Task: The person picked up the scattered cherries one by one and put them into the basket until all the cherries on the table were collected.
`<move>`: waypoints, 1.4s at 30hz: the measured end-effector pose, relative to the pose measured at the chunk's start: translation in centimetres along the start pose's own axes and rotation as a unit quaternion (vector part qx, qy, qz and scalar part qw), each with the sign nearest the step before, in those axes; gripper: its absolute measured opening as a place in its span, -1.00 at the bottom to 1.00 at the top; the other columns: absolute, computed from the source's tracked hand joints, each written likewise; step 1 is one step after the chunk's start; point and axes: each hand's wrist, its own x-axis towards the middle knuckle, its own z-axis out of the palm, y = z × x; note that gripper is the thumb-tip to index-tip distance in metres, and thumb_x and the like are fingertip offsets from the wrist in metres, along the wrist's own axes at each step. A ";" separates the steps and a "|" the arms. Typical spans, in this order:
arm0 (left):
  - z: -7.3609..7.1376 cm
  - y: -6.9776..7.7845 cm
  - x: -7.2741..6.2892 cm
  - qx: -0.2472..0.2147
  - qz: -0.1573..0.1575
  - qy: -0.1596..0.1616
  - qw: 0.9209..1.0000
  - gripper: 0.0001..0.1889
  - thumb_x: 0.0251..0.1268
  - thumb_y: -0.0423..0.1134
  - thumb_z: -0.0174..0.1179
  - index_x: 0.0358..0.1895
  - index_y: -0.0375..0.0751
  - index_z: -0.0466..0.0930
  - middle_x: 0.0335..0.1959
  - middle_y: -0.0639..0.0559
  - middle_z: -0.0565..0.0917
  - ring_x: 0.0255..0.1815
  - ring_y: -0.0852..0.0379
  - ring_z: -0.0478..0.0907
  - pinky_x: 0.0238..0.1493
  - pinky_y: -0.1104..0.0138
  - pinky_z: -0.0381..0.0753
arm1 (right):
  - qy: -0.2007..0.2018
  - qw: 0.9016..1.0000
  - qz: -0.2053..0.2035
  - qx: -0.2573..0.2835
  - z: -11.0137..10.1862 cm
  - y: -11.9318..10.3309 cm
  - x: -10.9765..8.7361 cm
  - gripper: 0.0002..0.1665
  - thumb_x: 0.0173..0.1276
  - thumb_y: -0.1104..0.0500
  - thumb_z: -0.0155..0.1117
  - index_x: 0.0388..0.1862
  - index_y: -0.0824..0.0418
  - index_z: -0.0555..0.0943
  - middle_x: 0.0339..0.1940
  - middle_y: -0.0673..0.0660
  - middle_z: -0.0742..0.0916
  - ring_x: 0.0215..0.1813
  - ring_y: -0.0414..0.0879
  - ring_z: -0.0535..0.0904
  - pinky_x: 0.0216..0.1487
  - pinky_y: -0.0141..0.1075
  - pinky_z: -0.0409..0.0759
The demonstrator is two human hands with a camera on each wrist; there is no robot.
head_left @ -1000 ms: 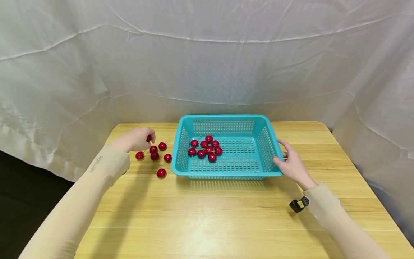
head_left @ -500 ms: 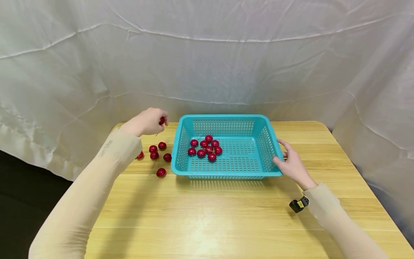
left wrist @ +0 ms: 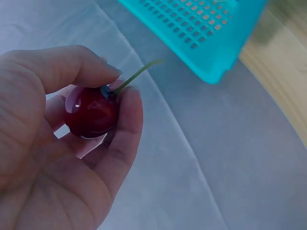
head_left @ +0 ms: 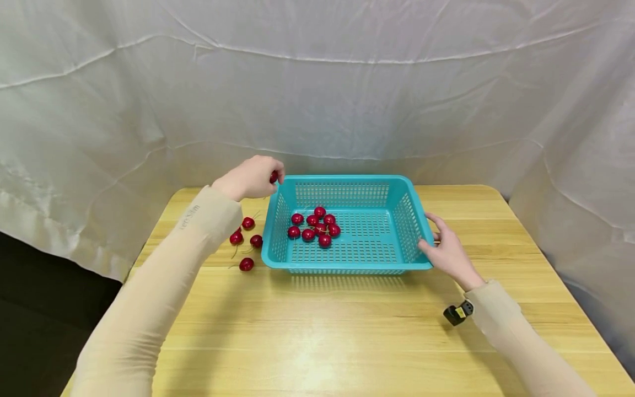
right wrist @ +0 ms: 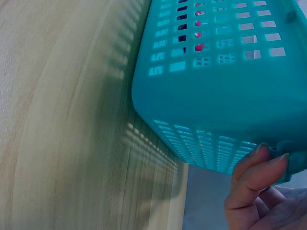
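My left hand holds a red cherry between thumb and fingers, its green stem sticking out past the fingertips. That hand is at the back left corner of a turquoise plastic basket; whether it touches the rim is unclear. At the basket's right end, my right hand grips the rim, thumb on the inner side and fingers outside. Several cherries lie inside the basket, grouped in its left half. Left of the basket, several loose cherries with thin stems rest on the table, partly hidden by the left sleeve.
The wooden table carries the basket near its back edge. A pale cloth curtain hangs behind and at both sides. On the right wrist sits a small black device.
Carrying the cherry, my left hand has risen from among the loose cherries and moved right and back to the basket's corner. The right hand and basket have stayed in place.
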 end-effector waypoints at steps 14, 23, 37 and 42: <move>1.9 3.9 2.9 -0.007 0.029 -0.028 0.999 -0.83 0.31 -0.46 0.05 -0.16 -0.15 0.57 -0.32 -0.04 0.50 -0.28 0.04 0.42 -0.17 0.26 0.43 | 0.002 1.000 -0.004 0.004 -0.1 0.1 -0.2 -0.12 0.42 0.33 0.09 0.64 0.30 -0.01 0.10 0.66 0.62 -0.04 0.37 0.73 -0.31 -0.11 0.77; 3.5 6.0 4.4 -0.009 0.040 -0.060 0.997 -0.77 0.29 -0.48 0.02 -0.13 -0.12 0.57 -0.20 -0.02 0.56 -0.25 0.06 0.42 -0.20 0.29 0.44 | -0.001 1.000 -0.003 0.007 0.2 -0.2 -0.4 -0.13 0.43 0.31 0.08 0.64 0.29 -0.01 0.11 0.66 0.62 -0.04 0.37 0.73 -0.27 0.00 0.77; 6.6 9.3 6.1 -0.008 0.068 -0.094 0.993 -0.74 0.29 -0.52 -0.04 -0.13 -0.13 0.55 -0.15 0.02 0.55 -0.22 0.11 0.39 -0.20 0.34 0.41 | 0.005 1.000 -0.011 0.005 0.1 -0.1 -0.5 -0.13 0.40 0.34 0.08 0.63 0.30 0.01 0.09 0.66 0.62 -0.07 0.36 0.73 -0.29 -0.03 0.77; 8.0 10.0 6.7 -0.005 0.077 -0.109 0.991 -0.73 0.34 -0.51 -0.04 -0.07 -0.13 0.57 -0.12 0.02 0.54 -0.20 0.09 0.38 -0.21 0.32 0.38 | 0.006 1.000 -0.010 0.008 0.1 -0.2 -0.5 -0.13 0.40 0.34 0.08 0.63 0.31 0.01 0.10 0.67 0.62 -0.06 0.38 0.73 -0.30 -0.06 0.77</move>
